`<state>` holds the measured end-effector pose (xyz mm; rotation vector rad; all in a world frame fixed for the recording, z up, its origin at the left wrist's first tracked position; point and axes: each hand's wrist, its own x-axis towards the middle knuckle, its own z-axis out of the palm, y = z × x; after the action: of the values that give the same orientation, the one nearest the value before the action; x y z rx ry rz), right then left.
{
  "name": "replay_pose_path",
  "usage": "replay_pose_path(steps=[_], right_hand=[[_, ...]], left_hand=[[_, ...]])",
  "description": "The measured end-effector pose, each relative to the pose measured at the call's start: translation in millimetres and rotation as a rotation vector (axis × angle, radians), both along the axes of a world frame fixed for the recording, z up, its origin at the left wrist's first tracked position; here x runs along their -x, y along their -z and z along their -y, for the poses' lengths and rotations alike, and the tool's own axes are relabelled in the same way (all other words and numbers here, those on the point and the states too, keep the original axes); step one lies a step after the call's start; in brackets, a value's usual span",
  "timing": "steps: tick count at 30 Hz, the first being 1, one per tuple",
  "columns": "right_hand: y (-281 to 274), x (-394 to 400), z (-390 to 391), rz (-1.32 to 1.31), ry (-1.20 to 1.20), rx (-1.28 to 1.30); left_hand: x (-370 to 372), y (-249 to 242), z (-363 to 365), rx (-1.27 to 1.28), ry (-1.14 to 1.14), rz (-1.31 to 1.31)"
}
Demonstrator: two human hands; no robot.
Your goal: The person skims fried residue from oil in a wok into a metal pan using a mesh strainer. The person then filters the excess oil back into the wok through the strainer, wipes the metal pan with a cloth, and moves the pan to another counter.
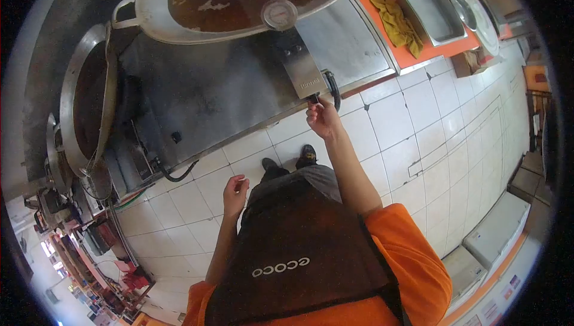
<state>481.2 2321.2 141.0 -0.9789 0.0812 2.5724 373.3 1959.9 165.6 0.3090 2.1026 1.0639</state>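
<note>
A yellow cloth [397, 20] lies on the orange surface [412, 57], just beside a steel tray [431, 12]; round lids [475, 9] lie beyond the tray.

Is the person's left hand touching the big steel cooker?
No: the left hand hangs free above the tiled floor, while the right hand reaches a small black knob on the steel cooker.

Single head-worn fisheye view, looking steeply down past the wearer's apron [293, 248] to the tiled floor [418, 140]; bench [227, 87] at far edge.
</note>
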Motion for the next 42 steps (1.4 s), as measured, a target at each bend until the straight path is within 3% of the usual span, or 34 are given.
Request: replay_pose_path(steps=[7, 14, 27, 36, 42], right_hand=[[2, -1, 3, 0.042, 0.019, -0.06], [-5, 10, 27, 0.312, 0.117, -0.535], [0, 18, 37, 0.502, 0.173, -1.01], [11, 18, 38, 0.558, 0.192, -1.129], [-9, 2, 27, 0.408, -0.042, -0.967]], left_hand=[[-4, -14, -8, 0.021, 0.096, -0.083], [-5, -12, 10, 0.042, 0.074, -0.039], [-11, -9, 37, -0.007, 0.041, -0.096], [-30, -33, 37, 0.038, -0.019, -0.079], [-43, -35, 44, 0.064, -0.034, -0.085]])
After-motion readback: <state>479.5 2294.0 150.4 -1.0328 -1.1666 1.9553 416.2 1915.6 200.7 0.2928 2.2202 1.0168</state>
